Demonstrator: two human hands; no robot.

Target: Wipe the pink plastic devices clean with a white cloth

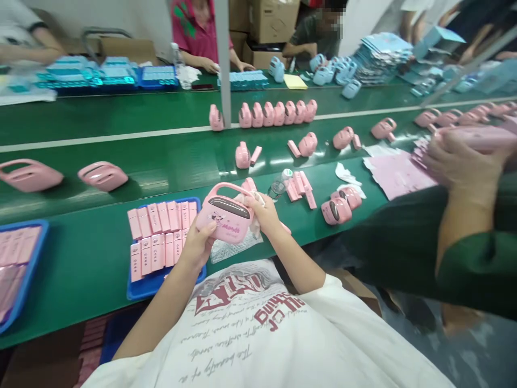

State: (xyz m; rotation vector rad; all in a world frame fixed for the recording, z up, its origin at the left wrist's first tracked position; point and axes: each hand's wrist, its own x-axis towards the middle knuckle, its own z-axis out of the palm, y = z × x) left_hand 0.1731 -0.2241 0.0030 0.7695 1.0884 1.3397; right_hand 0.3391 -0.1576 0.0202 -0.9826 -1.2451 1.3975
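In front of my chest, tilted up toward me, is a pink plastic device (232, 230) with a loop handle, a dark oval window and a printed cartoon figure. My left hand (199, 242) grips its lower left side, thumb on the front. Pinched in my right hand (264, 214) is a crumpled white wipe (256, 229), pressed against the device's right edge. Beneath them lies a clear bubble-wrap sheet (230, 251). Left of my hands, a blue tray (137, 291) carries rows of pink rectangular pieces (151, 253). Another pink device (249, 184) is partly hidden behind the held one.
A small clear bottle (278, 187) stands beside loose pink pieces (299, 186). Two pink devices (336, 211) sit at right, near a co-worker's hand (452, 156). More devices line the green conveyor (169, 143). A metal post (223, 59) rises beyond. Another blue tray (40, 242) is at far left.
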